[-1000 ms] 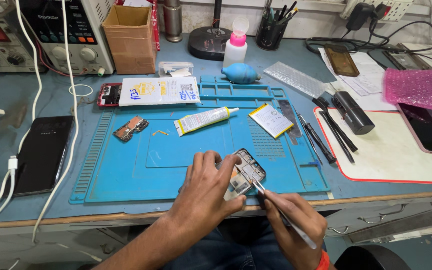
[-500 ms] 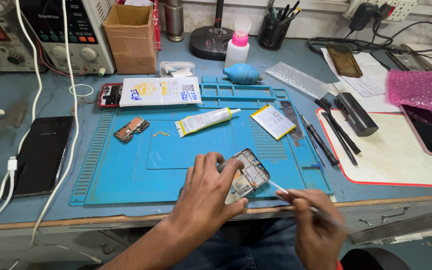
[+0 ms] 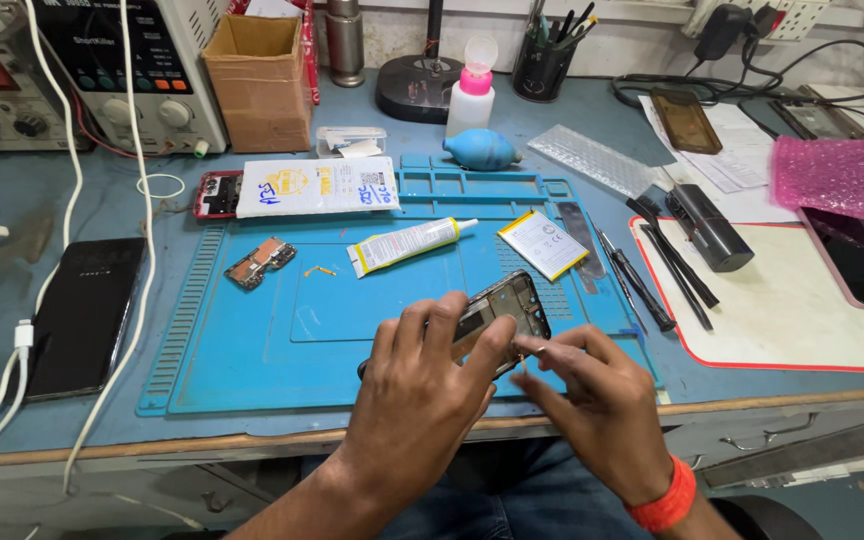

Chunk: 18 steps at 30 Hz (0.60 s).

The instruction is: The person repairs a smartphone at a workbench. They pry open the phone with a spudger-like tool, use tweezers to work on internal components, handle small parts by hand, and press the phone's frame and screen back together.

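A blue workbench [image 3: 72, 185] crowded with repair gear.
A blue work mat [image 3: 252, 350] covers its middle; left of the mat lies a black phone [image 3: 84, 312], behind it a cardboard box [image 3: 257, 85], right a white pad [image 3: 802, 320].

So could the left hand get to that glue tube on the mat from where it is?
Probably yes. The glue tube lies in the open on the blue mat, just beyond the left hand, nothing between them. But that hand is holding the phone frame.

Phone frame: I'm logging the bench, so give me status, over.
Left hand grips phone frame over blue mat. Right hand pinches at its lower edge. Glue tube and battery lie apart behind it.
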Available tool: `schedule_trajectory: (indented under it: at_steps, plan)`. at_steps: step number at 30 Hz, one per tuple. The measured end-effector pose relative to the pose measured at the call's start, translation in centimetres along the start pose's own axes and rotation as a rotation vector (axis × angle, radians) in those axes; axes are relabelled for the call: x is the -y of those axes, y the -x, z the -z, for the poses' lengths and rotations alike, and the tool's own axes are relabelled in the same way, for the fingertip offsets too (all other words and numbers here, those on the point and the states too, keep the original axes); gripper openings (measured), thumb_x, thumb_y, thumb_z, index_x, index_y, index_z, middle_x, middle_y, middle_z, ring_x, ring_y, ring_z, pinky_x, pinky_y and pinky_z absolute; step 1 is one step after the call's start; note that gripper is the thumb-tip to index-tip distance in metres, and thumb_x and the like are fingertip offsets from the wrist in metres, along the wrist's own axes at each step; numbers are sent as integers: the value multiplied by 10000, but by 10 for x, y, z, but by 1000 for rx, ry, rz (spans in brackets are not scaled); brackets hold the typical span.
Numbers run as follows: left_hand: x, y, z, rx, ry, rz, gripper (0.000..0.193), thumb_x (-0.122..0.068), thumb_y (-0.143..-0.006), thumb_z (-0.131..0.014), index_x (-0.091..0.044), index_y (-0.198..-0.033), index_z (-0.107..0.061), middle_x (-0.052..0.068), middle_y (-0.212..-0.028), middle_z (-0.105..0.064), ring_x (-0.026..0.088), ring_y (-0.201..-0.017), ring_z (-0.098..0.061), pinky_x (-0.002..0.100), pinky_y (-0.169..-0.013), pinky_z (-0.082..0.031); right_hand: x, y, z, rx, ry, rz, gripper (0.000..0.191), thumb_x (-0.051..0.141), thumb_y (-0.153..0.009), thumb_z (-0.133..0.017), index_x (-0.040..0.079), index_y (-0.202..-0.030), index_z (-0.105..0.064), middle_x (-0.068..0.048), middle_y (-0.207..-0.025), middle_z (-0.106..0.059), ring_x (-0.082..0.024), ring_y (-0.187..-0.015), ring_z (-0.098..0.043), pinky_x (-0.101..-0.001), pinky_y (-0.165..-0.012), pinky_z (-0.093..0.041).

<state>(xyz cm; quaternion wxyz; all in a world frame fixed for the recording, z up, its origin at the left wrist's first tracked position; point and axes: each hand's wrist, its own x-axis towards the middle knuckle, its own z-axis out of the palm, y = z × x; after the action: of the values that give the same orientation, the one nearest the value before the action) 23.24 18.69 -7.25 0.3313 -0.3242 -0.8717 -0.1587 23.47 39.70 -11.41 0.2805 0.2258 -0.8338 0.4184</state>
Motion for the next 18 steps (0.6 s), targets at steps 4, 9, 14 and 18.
schedule_trajectory:
  at_steps: [4,9,14,18]
  plan:
    - [1,1,3,14,25,26,698,-184,-742,-857,-137,-1360,-536,176,-1248,-515,345,-1101,-539,482,-843,-455,0,-7,-2,-30,58,-53,270,12,-765,-855,85,-1009,-769,-7,-956,-709,-82,-509,-480,-242,-452,-384]
    - [2,-1,5,-14,58,23,747,-213,-712,-870,-138,-1368,-520,175,-1258,-505,348,-1108,-539,487,-854,-455,-1,-6,0,15,-107,31,176,-43,-831,-762,-15,-975,-665,-56,-1147,-694,-120,-915,-792,-227,-701,-642]
    - [2,-2,6,13,90,39,757,-236,-729,-885,-129,-1379,-511,179,-1251,-507,342,-1092,-538,485,-831,-448,1,-5,3,29,-44,1,143,-28,-821,-777,-9,-917,-672,-58,-1182,-724,-114,-869,-799,-223,-656,-647]
    - [2,-4,4,9,99,46,757,-235,-723,-887,-127,-1373,-516,181,-1249,-511,342,-1090,-542,481,-833,-450,0,-4,4,27,-2,24,136,4,-808,-805,43,-914,-730,-55,-1176,-729,-110,-834,-761,-229,-626,-615]
